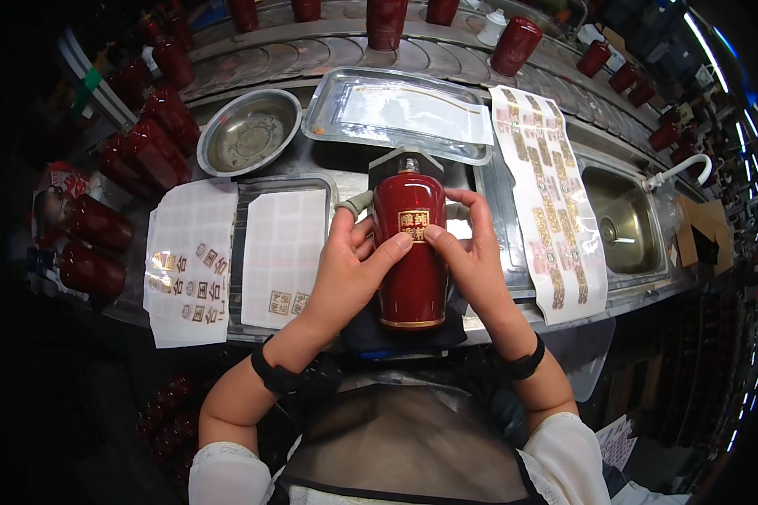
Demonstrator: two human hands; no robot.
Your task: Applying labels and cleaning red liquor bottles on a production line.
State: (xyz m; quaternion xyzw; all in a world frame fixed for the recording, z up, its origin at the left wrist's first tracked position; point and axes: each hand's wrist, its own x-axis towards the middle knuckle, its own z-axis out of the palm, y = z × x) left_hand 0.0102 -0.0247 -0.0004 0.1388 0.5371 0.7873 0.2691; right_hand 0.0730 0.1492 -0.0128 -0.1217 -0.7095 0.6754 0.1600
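Note:
A glossy dark red bottle (411,290) with a gold rim at its base lies tilted in front of me, its neck pointing away. A square gold decal (413,220) sits on its face. My left hand (351,259) holds the bottle from the left, its thumb against the decal's lower edge and a grey-green finger cot (358,202) on one finger. From the right, my right hand (477,257) holds the bottle, thumb on the decal's lower right corner. The neck end rests by a grey angular holder (385,162); the fingers behind the bottle are partly hidden.
Decal sheets lie on both sides: two white sheets (187,269) (285,244) at left, a long gold-patterned sheet (556,210) at right. Behind are a metal bowl (288,105) and a tray (316,118). A sink (619,223) is at right; red bottles (156,151) crowd the left.

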